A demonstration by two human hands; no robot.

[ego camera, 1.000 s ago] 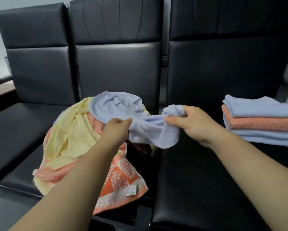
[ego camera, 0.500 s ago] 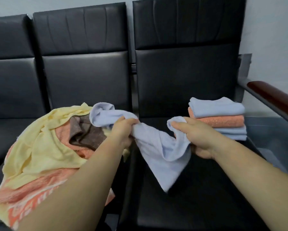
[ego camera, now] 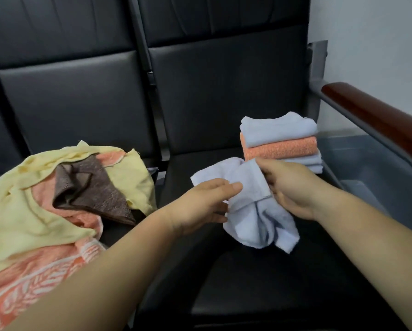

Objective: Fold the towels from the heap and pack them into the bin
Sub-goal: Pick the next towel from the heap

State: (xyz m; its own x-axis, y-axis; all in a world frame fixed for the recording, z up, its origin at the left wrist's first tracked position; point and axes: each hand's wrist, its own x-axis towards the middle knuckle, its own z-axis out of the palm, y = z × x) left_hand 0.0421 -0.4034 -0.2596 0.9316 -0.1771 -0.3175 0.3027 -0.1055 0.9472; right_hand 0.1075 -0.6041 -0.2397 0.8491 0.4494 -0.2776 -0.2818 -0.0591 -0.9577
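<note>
Hands are held close together at centre frame, both clamped on one light blue towel [ego camera: 255, 225]: a fold is pinched between thumb and fingers of the left hand [ego camera: 200, 204], the upper edge is gripped by the right hand [ego camera: 288, 187], and the rest is left hanging bunched (not yet folded) over the black seat [ego camera: 248, 287]. Just behind the right hand a stack of folded towels [ego camera: 279, 137] is seen. At lower left the heap [ego camera: 33, 199] is spread, a brown towel [ego camera: 92, 189] on top. At the right edge a grey bin [ego camera: 372, 168] is partly seen under the armrest [ego camera: 379, 115]
</note>
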